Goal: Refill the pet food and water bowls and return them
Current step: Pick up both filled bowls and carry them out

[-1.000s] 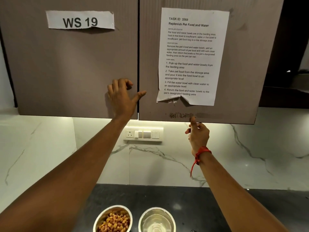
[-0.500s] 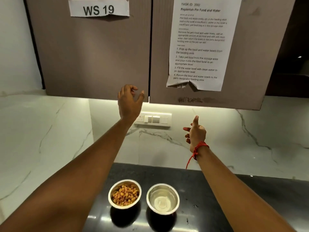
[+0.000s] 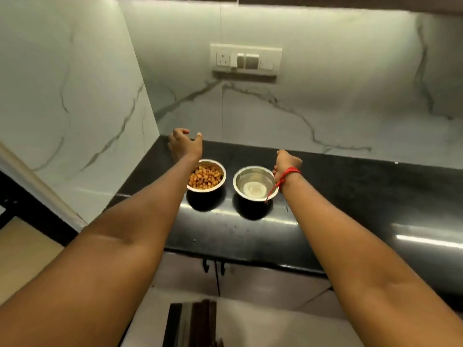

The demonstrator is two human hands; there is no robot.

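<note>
Two steel bowls stand side by side on the black counter [image 3: 350,196]. The food bowl [image 3: 209,177] on the left holds orange-brown kibble. The water bowl [image 3: 254,182] on the right holds clear water. My left hand [image 3: 185,145] hovers above and just behind the food bowl, fingers curled apart, holding nothing. My right hand [image 3: 286,162] is at the right rim of the water bowl, a red thread on its wrist; its fingers are hidden behind the hand, and whether they touch the rim I cannot tell.
A white marble wall runs behind and to the left of the counter, with a switch panel [image 3: 246,60] above the bowls. Cabinet doors with dark handles [image 3: 213,266] sit below the counter edge. The upper cabinet's underside crosses the top of the view.
Both hands have dropped from the upper cabinet doors down to the bowls on the counter. My view has tilted downward, so the cabinet and task sheet are out of sight.
</note>
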